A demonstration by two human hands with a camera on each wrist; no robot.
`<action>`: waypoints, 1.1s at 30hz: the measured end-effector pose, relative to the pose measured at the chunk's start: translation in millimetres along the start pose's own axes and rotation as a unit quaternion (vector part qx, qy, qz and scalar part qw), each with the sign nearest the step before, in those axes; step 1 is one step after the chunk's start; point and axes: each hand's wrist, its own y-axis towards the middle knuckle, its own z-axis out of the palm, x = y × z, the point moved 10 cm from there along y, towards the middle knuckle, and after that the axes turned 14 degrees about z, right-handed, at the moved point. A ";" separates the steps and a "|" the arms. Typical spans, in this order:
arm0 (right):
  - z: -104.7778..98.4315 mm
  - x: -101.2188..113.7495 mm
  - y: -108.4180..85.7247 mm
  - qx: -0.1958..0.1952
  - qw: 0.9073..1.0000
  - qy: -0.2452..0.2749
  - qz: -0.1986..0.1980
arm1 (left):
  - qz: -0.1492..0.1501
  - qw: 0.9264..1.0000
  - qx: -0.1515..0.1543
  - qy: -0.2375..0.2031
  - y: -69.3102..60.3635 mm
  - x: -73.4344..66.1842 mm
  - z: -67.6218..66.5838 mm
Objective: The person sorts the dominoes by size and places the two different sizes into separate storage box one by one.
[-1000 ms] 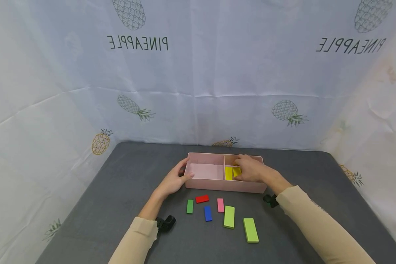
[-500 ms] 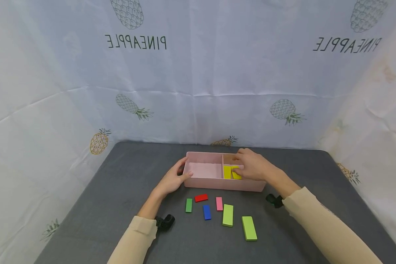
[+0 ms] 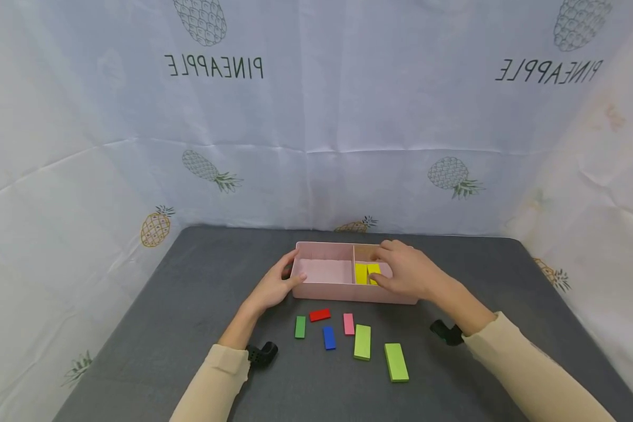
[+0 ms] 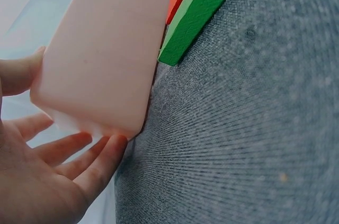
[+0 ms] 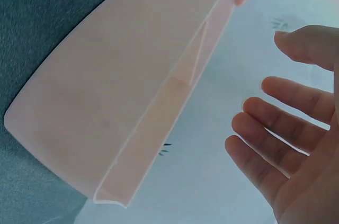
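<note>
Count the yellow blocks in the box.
2 in view, both in the right part of the box: the left block beside the divider, the right block partly behind the right hand's thumb. That hand may hide more.

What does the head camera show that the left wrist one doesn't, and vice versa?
Head only: the right hand, two yellow blocks inside the pink box, plus a blue block, a pink block and two lime blocks.
Left wrist only: all four fingers of the left hand, seen separately at the box's end.
Both: the box, red block, green block, left hand and tabletop.
</note>
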 end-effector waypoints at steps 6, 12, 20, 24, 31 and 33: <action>-7.1 10.1 -13.8 -0.022 1.000 0.008 -0.015 | 0.002 1.000 0.001 -0.002 -0.3 -2.7 -0.8; -8.4 19.7 -27.2 -0.041 0.998 0.024 -0.037 | 0.004 1.000 0.000 -0.005 0.3 -2.6 -1.2; -6.3 32.9 -46.5 -0.080 0.992 0.020 -0.095 | 0.004 1.000 -0.003 -0.013 1.1 -1.5 0.2; 0.1 37.6 -53.9 -0.076 0.991 0.027 -0.109 | 0.001 1.000 0.000 -0.014 0.9 -2.7 1.1; 14.6 40.5 -62.8 -0.059 0.992 0.040 -0.100 | 0.008 1.000 0.004 -0.002 1.2 1.1 1.0; 19.9 40.9 -65.2 -0.054 0.993 0.038 -0.095 | 0.009 1.000 0.005 -0.002 0.9 0.5 1.1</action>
